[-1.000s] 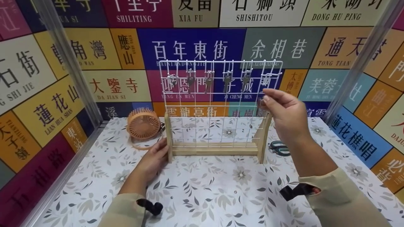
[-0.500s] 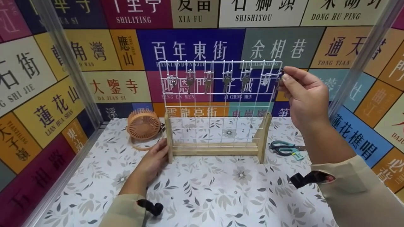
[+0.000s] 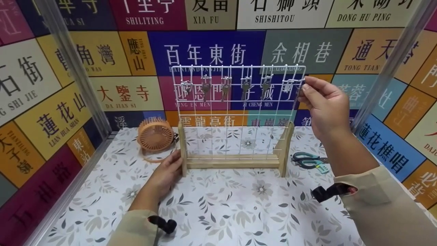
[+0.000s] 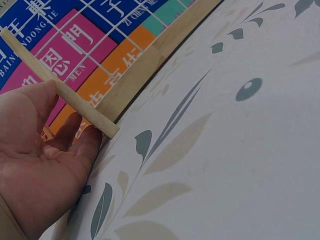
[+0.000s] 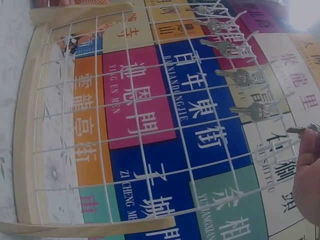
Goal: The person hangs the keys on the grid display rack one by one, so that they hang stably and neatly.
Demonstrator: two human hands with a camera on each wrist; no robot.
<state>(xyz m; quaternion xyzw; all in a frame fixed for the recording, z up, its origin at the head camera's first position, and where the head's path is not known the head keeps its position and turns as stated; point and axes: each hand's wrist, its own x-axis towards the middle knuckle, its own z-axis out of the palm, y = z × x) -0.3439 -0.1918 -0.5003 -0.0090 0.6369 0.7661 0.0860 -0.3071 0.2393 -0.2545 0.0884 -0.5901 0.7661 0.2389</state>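
A white wire grid rack (image 3: 235, 101) stands upright in a wooden base. Several keys (image 3: 245, 89) hang from hooks along its upper part. My right hand (image 3: 329, 109) is raised at the rack's upper right corner, pinching a key (image 5: 298, 130) between thumb and fingertips beside the rightmost hook (image 3: 288, 83). In the head view the fingers mostly hide that key. Low on the other side, my left hand (image 3: 167, 172) holds the rack's left wooden post (image 4: 82, 102), thumb on one side and the fingers partly behind it.
An orange fan (image 3: 155, 135) stands behind the left hand. Scissors with dark and teal handles (image 3: 309, 160) lie right of the rack, partly behind the right forearm. The table has a leaf-patterned cover (image 3: 218, 212), and sign-printed walls (image 3: 208, 48) close off the back and sides.
My right hand has gone up and right with the key from below the rightmost hook, then dipped slightly back toward the hook's tip. The left hand stays on the post.
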